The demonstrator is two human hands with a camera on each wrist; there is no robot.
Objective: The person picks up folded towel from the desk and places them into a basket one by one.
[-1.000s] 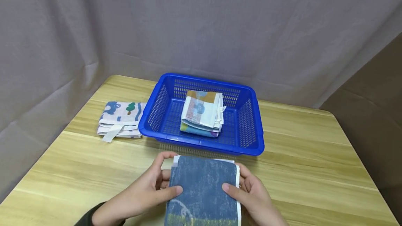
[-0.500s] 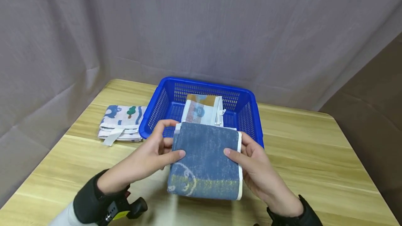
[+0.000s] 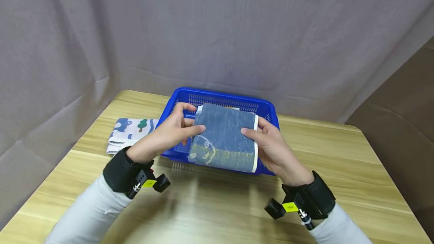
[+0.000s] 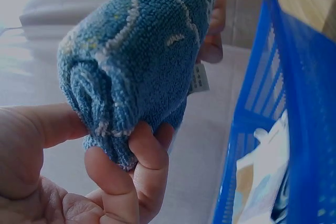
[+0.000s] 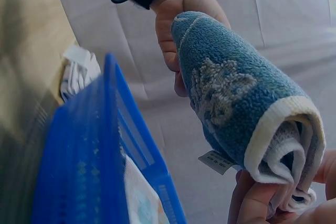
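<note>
A folded blue-grey towel (image 3: 225, 134) with white edging and a faint yellow band is held up over the blue plastic basket (image 3: 217, 94). My left hand (image 3: 171, 129) pinches its left side, thumb on top and fingers beneath. On the opposite side my right hand (image 3: 274, 146) grips the white-edged side in the same way. The right wrist view shows the towel's layered folds (image 5: 289, 156) and a small white label (image 5: 216, 162) hanging below. Inside the basket, a pale folded towel (image 4: 268, 169) shows in the left wrist view; in the head view the held towel mostly covers it.
Left of the basket, a white folded towel (image 3: 129, 129) with blue and green figures lies on the wooden table (image 3: 339, 168), partly behind my left arm. A grey curtain (image 3: 217, 29) hangs behind the table. Black straps with small devices (image 3: 305, 199) circle both wrists.
Both hands have carried the blue-grey towel forward from the front of the table to over the basket, keeping their grip. It now hides most of the towels inside.
</note>
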